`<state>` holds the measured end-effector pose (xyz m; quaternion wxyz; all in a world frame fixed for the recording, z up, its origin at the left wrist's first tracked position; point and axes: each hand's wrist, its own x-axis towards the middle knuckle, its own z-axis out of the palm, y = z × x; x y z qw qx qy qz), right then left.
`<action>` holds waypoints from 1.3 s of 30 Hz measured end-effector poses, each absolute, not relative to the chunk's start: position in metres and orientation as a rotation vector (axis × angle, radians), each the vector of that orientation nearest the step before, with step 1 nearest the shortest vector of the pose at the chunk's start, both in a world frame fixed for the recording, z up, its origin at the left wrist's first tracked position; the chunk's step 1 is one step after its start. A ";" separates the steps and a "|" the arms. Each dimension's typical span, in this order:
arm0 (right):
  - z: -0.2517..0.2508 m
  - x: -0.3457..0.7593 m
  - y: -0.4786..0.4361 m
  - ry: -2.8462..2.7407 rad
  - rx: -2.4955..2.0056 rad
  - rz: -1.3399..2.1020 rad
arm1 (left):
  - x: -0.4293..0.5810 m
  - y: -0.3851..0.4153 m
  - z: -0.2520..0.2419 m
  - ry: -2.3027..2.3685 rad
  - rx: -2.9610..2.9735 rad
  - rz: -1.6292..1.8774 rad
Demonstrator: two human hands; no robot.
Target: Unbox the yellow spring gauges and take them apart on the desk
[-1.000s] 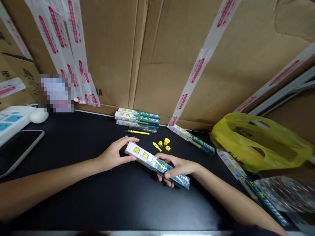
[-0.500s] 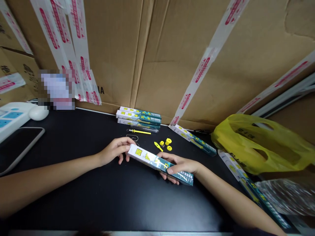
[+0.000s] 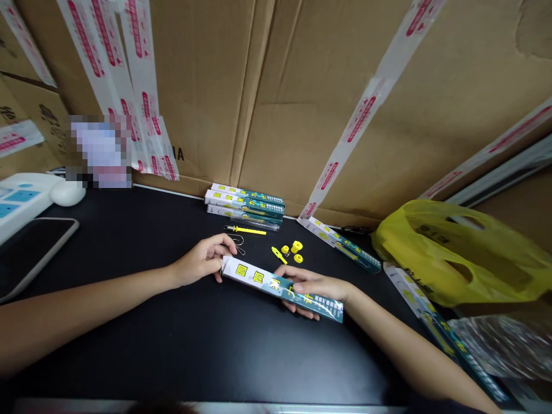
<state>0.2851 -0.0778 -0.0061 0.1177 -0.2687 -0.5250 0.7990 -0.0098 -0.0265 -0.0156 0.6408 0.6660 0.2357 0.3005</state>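
A long narrow carton point(image 3: 252, 278), white at its left end and teal at its right with yellow characters, is held tilted above the black table. My right hand point(image 3: 323, 286) wraps round the teal half, thumb on top and fingers underneath. At the white end, my left hand point(image 3: 202, 260) pinches the end flap between thumb and curled fingers. Just beyond lie bent wire hooks point(image 3: 238, 244), a yellow rod with a dark tip point(image 3: 245, 230) and a clear tube point(image 3: 259, 224). Small yellow plastic parts point(image 3: 296, 246) sit beyond the right hand.
Similar cartons point(image 3: 245, 201) are stacked against the cardboard wall point(image 3: 328, 86); another carton point(image 3: 345, 244) lies right of them. Far right are a yellow plastic bag point(image 3: 457, 253) and clear plastic wrapping point(image 3: 504, 345). A phone point(image 3: 34, 253) and a white power strip point(image 3: 21, 198) lie left.
The carton has turned slightly and its white end sits a little lower. My left fingers have shifted from over that end to its tip.
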 end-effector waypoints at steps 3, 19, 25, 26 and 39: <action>-0.007 0.286 -0.078 -1.539 -0.787 2.346 | -0.010 -0.027 -0.015 0.545 1.532 0.672; -0.011 0.290 -0.074 -1.392 -0.760 2.386 | -0.011 -0.030 -0.016 0.542 2.191 1.237; -0.012 0.292 -0.074 -1.395 -0.744 2.399 | -0.017 -0.030 -0.015 0.387 2.301 1.243; -0.012 0.292 -0.074 -1.394 -0.750 2.401 | -0.018 -0.029 -0.015 0.352 2.325 1.240; -0.010 0.295 -0.072 -1.411 -0.736 2.480 | -0.015 -0.028 -0.016 0.257 2.464 0.720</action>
